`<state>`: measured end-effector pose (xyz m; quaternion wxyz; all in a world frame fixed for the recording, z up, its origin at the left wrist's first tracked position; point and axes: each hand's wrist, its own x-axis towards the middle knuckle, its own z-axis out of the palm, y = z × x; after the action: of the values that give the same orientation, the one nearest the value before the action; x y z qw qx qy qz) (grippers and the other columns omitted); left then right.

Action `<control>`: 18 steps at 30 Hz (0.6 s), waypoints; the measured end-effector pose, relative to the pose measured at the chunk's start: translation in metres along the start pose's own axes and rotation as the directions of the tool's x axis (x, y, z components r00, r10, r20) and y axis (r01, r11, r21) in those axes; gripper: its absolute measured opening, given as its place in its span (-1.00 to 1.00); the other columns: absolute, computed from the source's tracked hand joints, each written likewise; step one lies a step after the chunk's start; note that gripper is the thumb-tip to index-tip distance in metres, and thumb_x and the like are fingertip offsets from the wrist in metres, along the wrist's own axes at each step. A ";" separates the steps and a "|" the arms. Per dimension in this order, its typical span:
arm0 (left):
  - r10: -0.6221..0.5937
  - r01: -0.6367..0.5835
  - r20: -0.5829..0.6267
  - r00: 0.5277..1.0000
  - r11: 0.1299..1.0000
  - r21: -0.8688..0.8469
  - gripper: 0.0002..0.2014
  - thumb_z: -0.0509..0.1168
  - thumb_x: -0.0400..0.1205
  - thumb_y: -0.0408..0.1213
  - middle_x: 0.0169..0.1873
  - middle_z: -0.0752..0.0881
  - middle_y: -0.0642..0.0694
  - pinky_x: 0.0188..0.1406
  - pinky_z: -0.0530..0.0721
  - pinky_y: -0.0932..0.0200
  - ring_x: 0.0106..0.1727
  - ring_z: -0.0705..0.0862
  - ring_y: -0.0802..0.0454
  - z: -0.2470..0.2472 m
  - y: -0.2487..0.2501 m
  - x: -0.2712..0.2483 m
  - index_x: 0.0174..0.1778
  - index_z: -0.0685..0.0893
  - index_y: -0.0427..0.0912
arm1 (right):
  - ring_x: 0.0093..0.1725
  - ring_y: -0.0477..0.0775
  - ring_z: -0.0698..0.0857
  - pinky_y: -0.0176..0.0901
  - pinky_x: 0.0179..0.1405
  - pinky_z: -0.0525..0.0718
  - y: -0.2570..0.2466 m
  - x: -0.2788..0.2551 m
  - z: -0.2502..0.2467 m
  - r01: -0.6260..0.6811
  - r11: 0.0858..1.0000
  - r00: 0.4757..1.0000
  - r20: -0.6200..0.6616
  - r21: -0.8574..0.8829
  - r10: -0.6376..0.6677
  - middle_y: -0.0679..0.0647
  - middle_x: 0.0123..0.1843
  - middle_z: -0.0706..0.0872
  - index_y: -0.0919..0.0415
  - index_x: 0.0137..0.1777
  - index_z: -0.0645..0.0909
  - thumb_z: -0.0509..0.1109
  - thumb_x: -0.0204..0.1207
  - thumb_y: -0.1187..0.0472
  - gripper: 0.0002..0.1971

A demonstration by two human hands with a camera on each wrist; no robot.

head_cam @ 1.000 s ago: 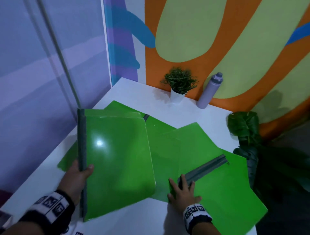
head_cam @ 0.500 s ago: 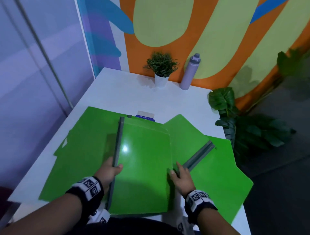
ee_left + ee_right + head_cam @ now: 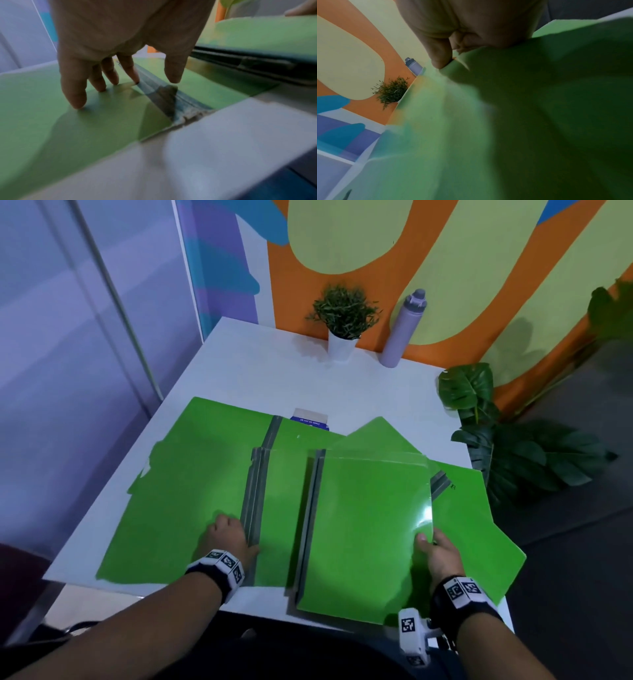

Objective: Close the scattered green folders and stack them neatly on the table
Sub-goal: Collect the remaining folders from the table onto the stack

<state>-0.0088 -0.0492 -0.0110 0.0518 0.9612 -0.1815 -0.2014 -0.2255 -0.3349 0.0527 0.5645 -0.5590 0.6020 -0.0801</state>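
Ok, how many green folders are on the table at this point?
4, going by spines: a closed folder pinched by the right hand; an open folder under the left hand; a second open folder behind it; an angled open folder at right. Others may be hidden.

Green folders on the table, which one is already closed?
The closed folder at the near right, which the right hand grips by its right edge. The open folder under the left hand lies spread flat, spine showing.
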 end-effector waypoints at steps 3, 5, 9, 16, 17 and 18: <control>0.039 -0.038 -0.057 0.998 0.999 0.011 -0.61 0.40 0.47 0.05 0.07 0.54 -0.11 0.10 0.69 0.04 -0.07 0.53 0.00 0.007 -0.008 -0.002 0.01 0.60 -0.18 | 0.58 0.35 0.21 0.43 0.48 0.23 0.001 0.000 -0.003 0.000 1.000 0.999 -0.035 0.010 0.000 0.11 0.65 0.22 0.09 0.59 0.21 0.31 0.57 0.19 -0.40; 0.040 -0.039 -0.060 0.997 0.999 0.014 -0.74 0.41 0.49 -0.07 -0.02 0.51 -0.10 -0.01 0.73 0.06 -0.16 0.53 0.01 0.008 -0.008 -0.002 -0.14 0.57 -0.18 | 0.57 0.36 0.23 0.44 0.46 0.26 0.003 0.001 -0.002 0.000 1.000 0.999 -0.038 0.003 0.000 0.13 0.64 0.23 0.09 0.59 0.21 0.31 0.57 0.19 -0.40; -0.015 0.014 -0.031 0.999 1.000 -0.028 -0.91 0.31 0.54 -0.37 0.01 0.55 -0.17 -0.08 0.74 0.05 -0.21 0.54 -0.02 -0.002 -0.003 0.000 -0.21 0.50 -0.23 | 0.56 0.37 0.27 0.39 0.44 0.35 0.009 -0.001 0.003 -0.013 0.999 0.998 -0.056 -0.046 0.011 0.17 0.63 0.26 0.12 0.60 0.21 0.28 0.59 0.16 -0.41; -0.103 -0.024 -0.377 0.920 0.948 -0.318 -0.86 0.14 0.68 -0.36 -0.01 0.59 -0.32 -0.19 0.62 -0.15 -0.17 0.57 -0.23 -0.110 0.011 -0.003 -0.03 0.54 -0.38 | 0.55 0.40 0.27 0.35 0.41 0.35 0.013 0.001 0.001 -0.078 0.997 0.995 -0.058 -0.014 0.077 0.21 0.63 0.25 0.12 0.60 0.19 0.24 0.62 0.18 -0.44; -0.095 -0.067 -0.452 0.887 0.942 -0.329 -0.86 0.10 0.70 -0.35 -0.11 0.58 -0.32 -0.26 0.53 -0.14 -0.23 0.53 -0.22 -0.131 0.010 -0.008 -0.04 0.50 -0.37 | 0.54 0.40 0.28 0.36 0.39 0.37 0.012 0.001 0.000 -0.081 0.997 0.995 -0.055 -0.012 0.081 0.20 0.63 0.25 0.11 0.60 0.19 0.24 0.62 0.19 -0.44; -0.087 -0.117 -0.523 0.848 0.931 -0.345 -0.86 0.08 0.71 -0.35 -0.21 0.54 -0.30 -0.28 0.44 -0.11 -0.27 0.48 -0.21 -0.152 0.010 -0.015 -0.03 0.47 -0.36 | 0.53 0.41 0.30 0.37 0.38 0.38 0.012 0.001 -0.001 -0.084 0.996 0.995 -0.048 -0.009 0.084 0.20 0.62 0.25 0.09 0.60 0.20 0.24 0.62 0.18 -0.44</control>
<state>0.0365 -0.0488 0.1347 0.2787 0.9510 -0.1273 0.0417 -0.2329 -0.3322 0.0441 0.5498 -0.5341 0.6388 -0.0664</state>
